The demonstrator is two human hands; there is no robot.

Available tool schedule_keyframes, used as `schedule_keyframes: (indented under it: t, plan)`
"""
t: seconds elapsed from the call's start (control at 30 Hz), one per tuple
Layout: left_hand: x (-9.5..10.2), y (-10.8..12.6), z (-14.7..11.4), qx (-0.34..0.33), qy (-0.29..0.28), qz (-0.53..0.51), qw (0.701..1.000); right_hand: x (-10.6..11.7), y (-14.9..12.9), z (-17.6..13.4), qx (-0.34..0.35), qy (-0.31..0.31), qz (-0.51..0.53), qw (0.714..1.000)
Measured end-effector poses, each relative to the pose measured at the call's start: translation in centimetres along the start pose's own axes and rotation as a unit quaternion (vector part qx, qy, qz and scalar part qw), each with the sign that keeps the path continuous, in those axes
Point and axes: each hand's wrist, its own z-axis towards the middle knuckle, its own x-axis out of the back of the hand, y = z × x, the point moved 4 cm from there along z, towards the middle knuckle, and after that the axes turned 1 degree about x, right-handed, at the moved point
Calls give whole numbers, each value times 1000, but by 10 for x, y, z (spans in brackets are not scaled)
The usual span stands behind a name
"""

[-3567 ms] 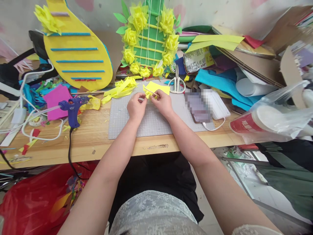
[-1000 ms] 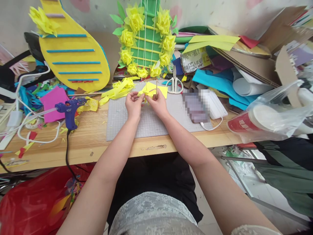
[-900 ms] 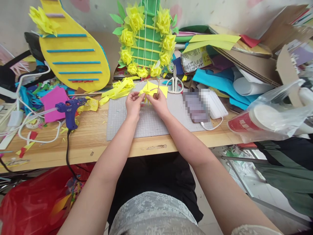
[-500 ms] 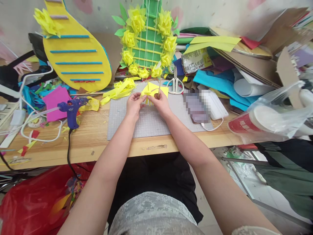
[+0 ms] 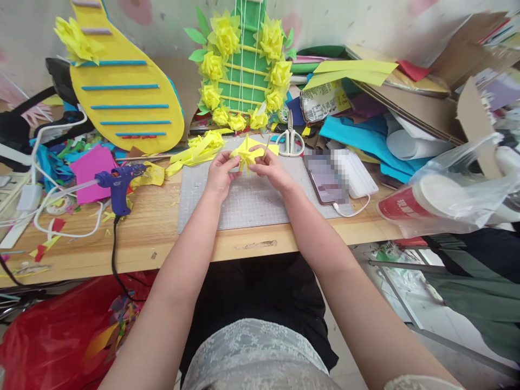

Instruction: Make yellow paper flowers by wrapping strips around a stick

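Between my hands, above the grey cutting mat (image 5: 260, 208), is a small yellow paper flower (image 5: 246, 157) with pointed petals sticking out. My left hand (image 5: 221, 172) is closed, pinching the flower's left side. From the right, my right hand (image 5: 273, 167) has a thin stick (image 5: 267, 144) tucked in its curled fingers, and its thumb and fingertips are at the flower's right petals. Whether those fingertips grip the petals or only touch them I cannot tell. Yellow paper (image 5: 270, 149) shows behind the right fingers. White-handled scissors (image 5: 290, 142) lie just beyond that hand.
Yellow paper strips (image 5: 199, 151) lie behind my left hand. A blue glue gun (image 5: 119, 184) stands at left. On the right are a phone (image 5: 320, 184), a white power bank (image 5: 359, 176) and a bagged red cup (image 5: 406, 203). Behind stands a green, flower-trimmed paper instrument (image 5: 246, 76) and a yellow one (image 5: 130, 103).
My fingers have spread slightly apart around the flower, so more of its petals show. The right hand has shifted a little to the right, with the stick tilting.
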Motion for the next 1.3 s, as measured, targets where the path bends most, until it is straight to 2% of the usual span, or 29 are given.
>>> schedule_keyframes:
  t: [0.07,0.13,0.17,0.23,0.33,0.4,0.47,0.6,0.87,1.17,1.23,1.3]
  plan:
    - [3,3,2,-42,-20,52,998,12,-7,-2,-1,0,54,999]
    - [7,10,2,-134,-34,161,977,24,-12,-2,-12,47,81,996]
    - [7,13,0,-194,-39,233,952,27,-13,-2,-15,64,84,994]
    - [4,18,-6,-300,-58,374,876,29,-14,-2,-20,81,72,994]
    - [-4,19,-16,-383,-77,488,781,23,-16,-2,-15,69,9,997]
    - [-8,19,-20,-405,-78,521,747,16,-19,-3,-2,48,-44,998]
    - [-11,18,-22,-416,-79,537,729,11,-22,-5,12,27,-93,995]
    - [-12,16,-20,-413,-77,548,723,10,-22,-4,13,32,-128,991]
    - [-14,12,-19,-404,-95,562,715,20,-10,5,-74,126,-4,989]
    - [-24,8,-18,-382,-118,553,731,17,-9,11,-106,137,-53,983]
    - [-24,6,-17,-363,-115,548,744,16,-9,13,-114,133,-71,982]
    - [-21,3,-13,-320,-93,544,770,14,-11,15,-110,120,-111,980]
